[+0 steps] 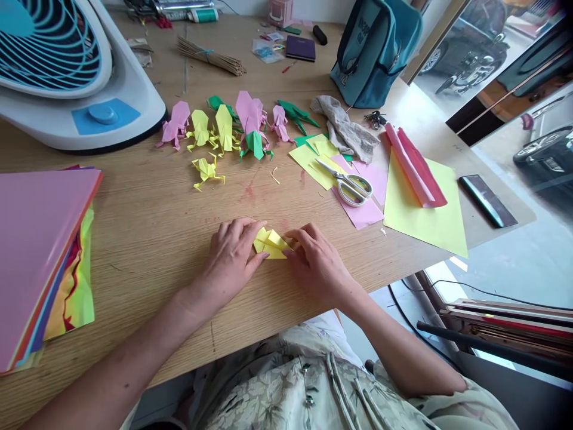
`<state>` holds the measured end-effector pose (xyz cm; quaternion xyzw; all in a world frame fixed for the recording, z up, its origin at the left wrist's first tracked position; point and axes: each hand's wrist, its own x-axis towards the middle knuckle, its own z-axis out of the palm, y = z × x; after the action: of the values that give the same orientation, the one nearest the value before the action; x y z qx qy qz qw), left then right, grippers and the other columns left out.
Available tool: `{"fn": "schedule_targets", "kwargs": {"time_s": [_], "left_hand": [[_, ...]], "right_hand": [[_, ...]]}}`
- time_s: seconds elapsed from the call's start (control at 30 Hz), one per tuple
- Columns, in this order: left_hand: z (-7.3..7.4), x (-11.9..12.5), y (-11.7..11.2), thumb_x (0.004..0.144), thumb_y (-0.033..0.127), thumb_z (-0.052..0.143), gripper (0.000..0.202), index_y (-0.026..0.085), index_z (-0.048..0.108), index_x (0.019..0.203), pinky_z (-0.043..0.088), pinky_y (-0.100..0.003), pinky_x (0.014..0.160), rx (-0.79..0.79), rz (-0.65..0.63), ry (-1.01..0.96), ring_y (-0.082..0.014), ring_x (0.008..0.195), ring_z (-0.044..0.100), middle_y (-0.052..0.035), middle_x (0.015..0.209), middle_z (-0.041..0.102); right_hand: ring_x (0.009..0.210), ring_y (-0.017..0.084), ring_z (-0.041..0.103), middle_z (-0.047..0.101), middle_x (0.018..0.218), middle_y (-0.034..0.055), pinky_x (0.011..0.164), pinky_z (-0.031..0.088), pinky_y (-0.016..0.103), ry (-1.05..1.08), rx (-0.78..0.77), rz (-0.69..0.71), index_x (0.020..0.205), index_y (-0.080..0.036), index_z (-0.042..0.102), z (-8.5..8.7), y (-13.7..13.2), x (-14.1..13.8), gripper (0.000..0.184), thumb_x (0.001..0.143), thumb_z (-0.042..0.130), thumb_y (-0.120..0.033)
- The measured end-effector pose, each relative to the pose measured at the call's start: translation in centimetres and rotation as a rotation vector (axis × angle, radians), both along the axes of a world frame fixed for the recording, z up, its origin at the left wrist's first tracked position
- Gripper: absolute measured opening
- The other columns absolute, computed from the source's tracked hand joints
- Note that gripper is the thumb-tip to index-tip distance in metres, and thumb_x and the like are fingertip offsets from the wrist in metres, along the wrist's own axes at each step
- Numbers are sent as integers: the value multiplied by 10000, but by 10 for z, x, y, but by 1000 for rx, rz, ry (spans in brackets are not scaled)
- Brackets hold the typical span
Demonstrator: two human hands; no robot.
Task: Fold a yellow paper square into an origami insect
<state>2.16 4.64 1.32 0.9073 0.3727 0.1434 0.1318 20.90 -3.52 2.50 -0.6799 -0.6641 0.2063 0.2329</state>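
Note:
A small piece of folded yellow paper (271, 242) lies at the near part of the wooden table, between my two hands. My left hand (235, 251) grips its left end, thumb at the near edge and fingers at the far edge. At the right end, my right hand (316, 257) pinches the paper between thumb and index finger, the other fingers curled under. Raised folds show along the paper's middle. Beyond my hands stand several folded paper figures, among them a small yellow one (208, 171), a taller pink one (250, 113) and a green one (255, 145).
White-handled scissors (353, 190) rest on yellow and pink sheets to the right, near a grey cloth (344, 128) and a phone (487, 201). A stack of coloured paper (45, 251) is at left, below a fan (102, 113). A teal bag (376, 54) stands behind.

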Motion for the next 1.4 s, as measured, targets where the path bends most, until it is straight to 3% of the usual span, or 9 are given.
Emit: {"fn": "schedule_targets", "kwargs": {"time_s": [0.23, 0.37, 0.57, 0.8, 1.0, 1.2, 1.4], "left_hand": [[-6, 16, 10, 899, 192, 591, 579, 207, 396, 1443, 443, -460, 1037, -63, -101, -153, -283, 1198, 502, -125, 1274, 538], [-12, 18, 11, 911, 203, 591, 587, 208, 375, 1456, 447, -450, 1043, -58, -108, -230, -272, 1196, 508, -122, 1282, 539], [-15, 15, 10, 918, 204, 589, 589, 240, 371, 1464, 454, -448, 1060, -85, -141, -283, -256, 1218, 523, -108, 1298, 539], [-15, 15, 10, 948, 269, 576, 567, 249, 356, 1470, 480, -424, 1064, -127, -190, -326, -246, 1252, 537, -120, 1339, 530], [-15, 15, 9, 957, 244, 556, 584, 260, 320, 1491, 443, -431, 1107, -89, -211, -295, -247, 1326, 476, -115, 1385, 498], [-13, 14, 7, 953, 270, 571, 563, 246, 353, 1471, 433, -444, 1106, -4, -206, -251, -258, 1285, 496, -118, 1352, 520], [-15, 12, 5, 949, 309, 587, 570, 215, 362, 1464, 433, -443, 1092, 73, -213, -212, -268, 1265, 502, -128, 1346, 527]], "right_hand": [[813, 168, 590, 607, 983, 43, 702, 440, 290, 28, -26, -73, 975, -203, 558, 0, 7, -3, 89, 926, 591, -269], [792, 152, 597, 636, 1010, 43, 699, 451, 278, 119, -8, -108, 1065, -195, 553, -1, 7, 1, 142, 930, 587, -225], [863, 161, 629, 593, 1111, 66, 764, 475, 294, 3, -92, -95, 1191, -222, 579, 6, 20, 1, 249, 943, 560, -216], [800, 156, 592, 553, 1049, 59, 741, 467, 295, -12, -107, -58, 994, -197, 575, 10, 20, -2, 146, 882, 662, -230], [788, 139, 590, 582, 1029, 44, 736, 459, 273, 66, -138, -64, 1059, -183, 567, 14, 17, -2, 203, 877, 639, -132], [858, 186, 594, 580, 1033, 73, 732, 447, 296, -92, -155, -58, 1008, -179, 580, 11, 16, -6, 145, 880, 646, -188], [798, 171, 581, 609, 946, 31, 697, 408, 285, -34, -174, -62, 1004, -195, 554, 14, 12, -8, 157, 875, 625, -142]]}}
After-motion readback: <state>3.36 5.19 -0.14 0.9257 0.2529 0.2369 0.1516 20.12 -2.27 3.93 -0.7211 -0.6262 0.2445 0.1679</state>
